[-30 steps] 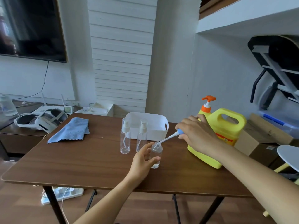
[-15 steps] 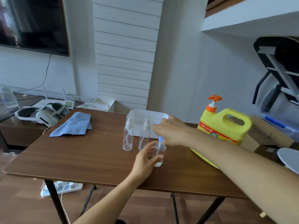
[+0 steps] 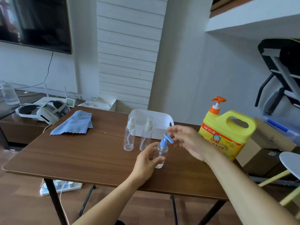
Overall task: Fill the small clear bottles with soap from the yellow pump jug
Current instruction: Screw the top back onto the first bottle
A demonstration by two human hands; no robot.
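On the table (image 3: 68, 159), left hand (image 3: 146, 161) grips bottle (image 3: 160, 155); right hand (image 3: 186, 142) spread beside it.

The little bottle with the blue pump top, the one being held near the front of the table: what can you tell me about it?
The little bottle is clear, likely plastic, with a rounded shoulder and a blue pump top seated in its neck. It stands upright on the brown table, in front of two taller clear spray bottles. The left hand wraps its body, thumb across the front. The right hand is open beside the pump's spout; whether it touches is unclear. It looks mostly empty, though the blur makes that uncertain.
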